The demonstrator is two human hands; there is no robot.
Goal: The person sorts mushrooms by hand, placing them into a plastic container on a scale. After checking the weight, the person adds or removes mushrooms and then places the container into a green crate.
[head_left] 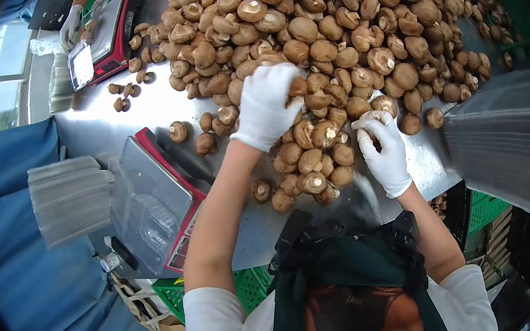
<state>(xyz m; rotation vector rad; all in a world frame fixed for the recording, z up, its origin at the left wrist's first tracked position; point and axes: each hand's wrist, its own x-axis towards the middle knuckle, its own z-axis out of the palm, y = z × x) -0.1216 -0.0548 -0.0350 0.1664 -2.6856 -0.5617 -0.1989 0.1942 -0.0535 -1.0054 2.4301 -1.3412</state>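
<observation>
My left hand (267, 105), in a white glove, reaches over the heap with fingers curled around a brown mushroom (297, 87). Its fingertips are partly hidden by the glove's back. My right hand (384, 154), gloved the same way, is at the near right side of the heap. Its fingers are loosely bent, with a gap between thumb and forefinger and nothing visible in it. Just beyond its knuckles is a mushroom (384, 106). A smaller cluster of mushrooms (310, 161), some stem up, lies between my two hands.
A large mushroom heap (327, 29) spreads over the metal table (253, 230). To the left, a red scale (154, 205) bears clear plastic trays, beside stacked trays (70, 196). Another person's gloved hand (71, 27) is near a second scale (106, 43). Clear plastic stacks (505, 129) stand right.
</observation>
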